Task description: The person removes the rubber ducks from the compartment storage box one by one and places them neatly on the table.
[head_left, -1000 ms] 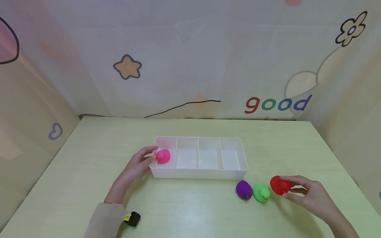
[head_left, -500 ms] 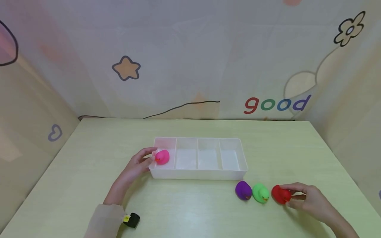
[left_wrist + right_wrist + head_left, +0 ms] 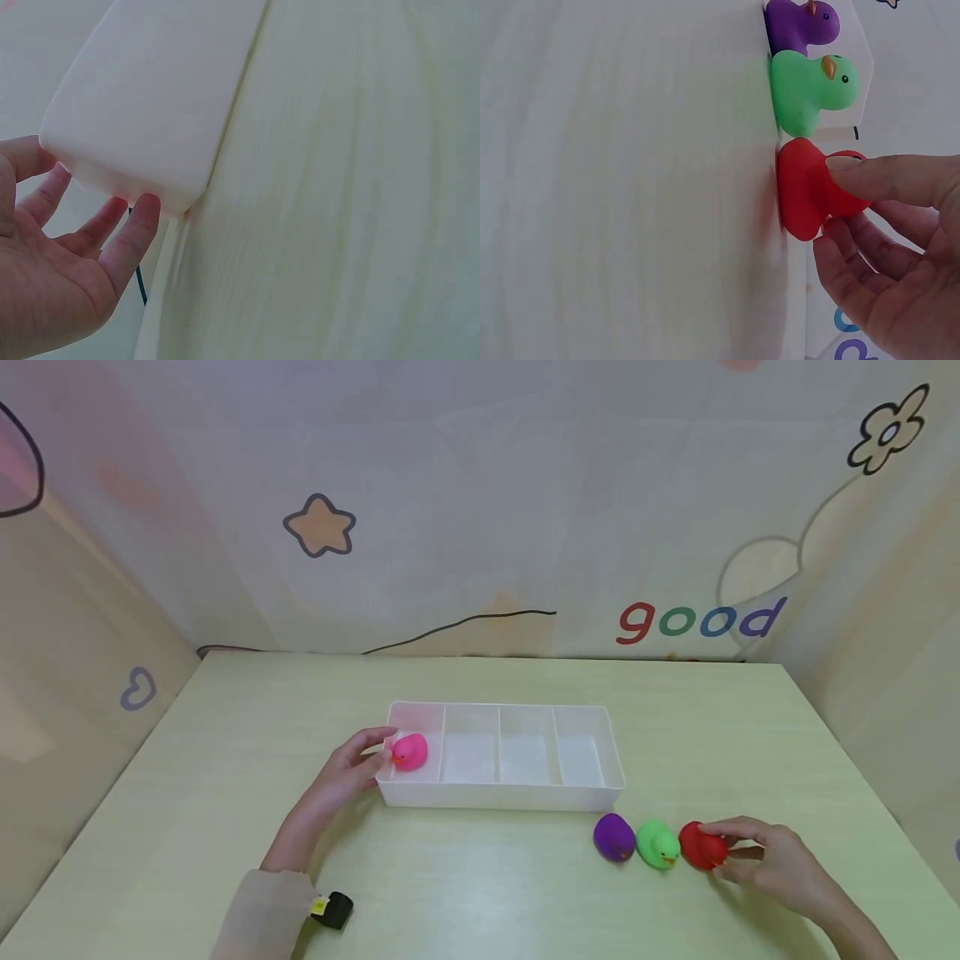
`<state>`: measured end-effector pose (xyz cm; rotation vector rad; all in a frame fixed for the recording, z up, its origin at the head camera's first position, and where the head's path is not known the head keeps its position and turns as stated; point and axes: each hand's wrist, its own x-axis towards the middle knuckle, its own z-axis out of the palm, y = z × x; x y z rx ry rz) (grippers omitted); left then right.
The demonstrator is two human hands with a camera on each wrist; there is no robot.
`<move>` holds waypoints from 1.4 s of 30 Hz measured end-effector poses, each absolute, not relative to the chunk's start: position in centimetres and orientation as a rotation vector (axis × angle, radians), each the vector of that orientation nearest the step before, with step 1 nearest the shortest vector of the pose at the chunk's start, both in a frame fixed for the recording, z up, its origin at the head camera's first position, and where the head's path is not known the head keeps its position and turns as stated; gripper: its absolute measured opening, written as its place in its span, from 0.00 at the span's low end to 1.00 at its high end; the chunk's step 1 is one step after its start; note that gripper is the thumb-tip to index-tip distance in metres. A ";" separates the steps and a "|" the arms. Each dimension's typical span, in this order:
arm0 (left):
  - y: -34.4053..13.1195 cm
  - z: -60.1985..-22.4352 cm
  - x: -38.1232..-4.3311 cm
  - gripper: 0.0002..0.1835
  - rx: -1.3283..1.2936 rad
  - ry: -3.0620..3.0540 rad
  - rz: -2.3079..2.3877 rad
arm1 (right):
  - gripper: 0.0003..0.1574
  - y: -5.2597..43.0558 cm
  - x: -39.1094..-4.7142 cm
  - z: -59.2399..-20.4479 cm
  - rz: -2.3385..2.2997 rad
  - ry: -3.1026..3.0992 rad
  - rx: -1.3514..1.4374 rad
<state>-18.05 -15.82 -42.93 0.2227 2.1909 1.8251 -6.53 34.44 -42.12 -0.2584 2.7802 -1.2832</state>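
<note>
Right hand [image 3: 783, 864] in a narrow pinch, red duck [image 3: 697, 850] between thumb and fingers, green duck [image 3: 657, 845] just beside it.

we can't read that tiny yellow label [image 3: 319, 906] at the head view's lower left, we get the purple duck [image 3: 786, 28] clipped up top in right wrist, red duck [image 3: 801, 191] partly blocked by the right hand [image 3: 900, 247], white tray [image 3: 154, 94] chopped off up top in left wrist

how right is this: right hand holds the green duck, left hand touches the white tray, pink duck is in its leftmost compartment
One slip: the right hand holds the red duck, not the green duck beside it, as the right wrist view shows. The rest stands.
</note>
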 end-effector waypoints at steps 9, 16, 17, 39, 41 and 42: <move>-15.8 -43.0 -18.1 0.23 0.205 2.198 1.805 | 0.26 34.4 -6.6 -42.1 -1.291 2.758 -0.238; -15.9 -42.9 -18.2 0.22 0.212 2.199 1.806 | 0.26 34.3 -6.7 -42.0 -1.251 2.799 -0.281; -15.9 -42.9 -18.2 0.22 0.213 2.197 1.807 | 0.26 34.4 -6.7 -42.0 -1.234 2.812 -0.294; -16.0 -42.9 -18.2 0.23 0.224 2.193 1.821 | 0.29 26.6 -10.3 -36.0 -1.426 2.795 -0.735; -16.0 -42.9 -18.2 0.24 0.225 2.188 1.823 | 0.29 25.0 -10.8 -35.3 -1.447 2.757 -0.749; -15.9 -42.9 -18.2 0.24 0.226 2.185 1.824 | 0.29 24.2 -11.1 -35.0 -1.455 2.742 -0.753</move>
